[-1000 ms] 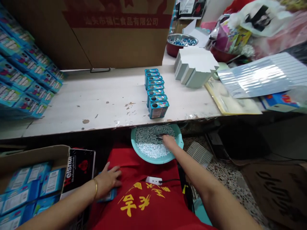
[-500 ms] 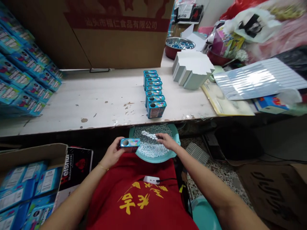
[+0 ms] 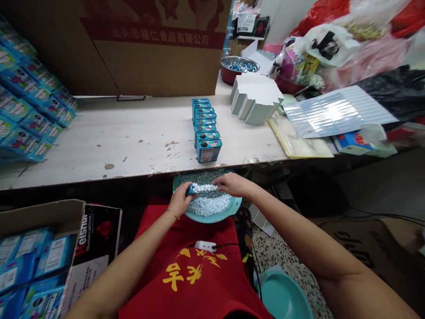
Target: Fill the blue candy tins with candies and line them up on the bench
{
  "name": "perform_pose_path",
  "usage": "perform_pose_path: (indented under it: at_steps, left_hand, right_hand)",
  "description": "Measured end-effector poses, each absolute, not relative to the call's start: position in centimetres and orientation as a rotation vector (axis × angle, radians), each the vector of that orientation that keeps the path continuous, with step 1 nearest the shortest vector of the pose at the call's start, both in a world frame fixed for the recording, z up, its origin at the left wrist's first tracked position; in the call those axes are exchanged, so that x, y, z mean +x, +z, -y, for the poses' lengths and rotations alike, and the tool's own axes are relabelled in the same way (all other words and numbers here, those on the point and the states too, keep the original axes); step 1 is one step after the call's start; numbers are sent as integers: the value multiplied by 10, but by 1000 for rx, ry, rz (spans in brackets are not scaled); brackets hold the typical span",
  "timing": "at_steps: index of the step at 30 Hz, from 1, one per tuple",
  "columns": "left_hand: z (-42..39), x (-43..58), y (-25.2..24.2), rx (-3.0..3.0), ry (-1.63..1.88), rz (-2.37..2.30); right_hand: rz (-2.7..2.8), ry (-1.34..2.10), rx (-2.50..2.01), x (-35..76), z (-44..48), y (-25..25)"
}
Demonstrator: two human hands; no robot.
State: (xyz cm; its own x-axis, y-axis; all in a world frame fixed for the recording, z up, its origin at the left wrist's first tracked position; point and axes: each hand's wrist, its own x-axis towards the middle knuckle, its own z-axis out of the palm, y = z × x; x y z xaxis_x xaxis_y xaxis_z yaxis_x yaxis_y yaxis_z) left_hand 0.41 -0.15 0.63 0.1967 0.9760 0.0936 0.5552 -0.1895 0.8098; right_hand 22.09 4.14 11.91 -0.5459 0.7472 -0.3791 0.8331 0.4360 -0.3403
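Note:
My left hand is closed around a small blue candy tin, tilted above the near part of a turquoise basin. White pellet candies fill that basin. My right hand has its fingers pinched at the right end of a narrow scoop. A heaped row of white candies lies along the scoop and reaches the tin's mouth. Most of the scoop is covered by the candies and my fingers. Beyond the basin, a row of blue tins stands upright on the white table.
A large cardboard carton stands at the back. Wrapped blue packs are stacked left, with an open box of packs below. White card stacks, a metal bowl and plastic sheets lie right.
My left hand has moved right and tipped the tin toward the scoop. My right hand has raised the loaded scoop, bringing its candies to the tin's mouth. The view has shifted slightly.

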Motion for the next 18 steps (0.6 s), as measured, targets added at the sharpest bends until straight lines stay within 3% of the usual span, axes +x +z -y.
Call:
perform_pose_path:
  at_steps: [7,18]
  left_hand:
    - [2,10,2,1931,781,-1479]
    - [-3,9,-3,1855,819,-1454]
  right_hand:
    - [-2443,-382,1278,190,-41,138]
    - [-2413,-363,1290,179,-39,152]
